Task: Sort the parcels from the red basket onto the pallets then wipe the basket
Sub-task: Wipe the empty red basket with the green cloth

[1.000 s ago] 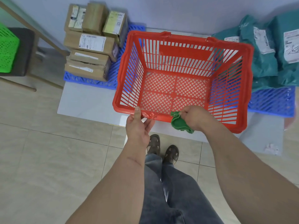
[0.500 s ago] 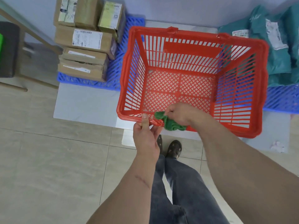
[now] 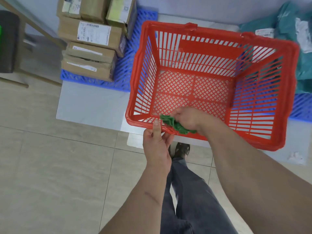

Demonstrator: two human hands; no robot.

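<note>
The red basket [image 3: 219, 36] is lifted and tilted toward me, with nothing inside it. My left hand [image 3: 157, 146] grips its near rim, thumb on top. My right hand [image 3: 187, 119] holds a crumpled green cloth [image 3: 173, 124] pressed against the inside of the near wall, just right of my left thumb. Several brown cardboard parcels [image 3: 91, 46] are stacked on a blue pallet [image 3: 125, 68] at the upper left. Teal bag parcels [image 3: 297, 36] lie on another blue pallet [image 3: 302, 107] at the right.
A dark chair seat [image 3: 8, 41] with wooden legs stands at the far left. A pale grey mat [image 3: 91, 102] lies under the pallets on the tiled floor. My legs and shoes [image 3: 180, 149] are below the basket.
My right hand has slid the green cloth leftward along the near rim and over onto the inside of the wall. The basket sits closer and more to the right in view.
</note>
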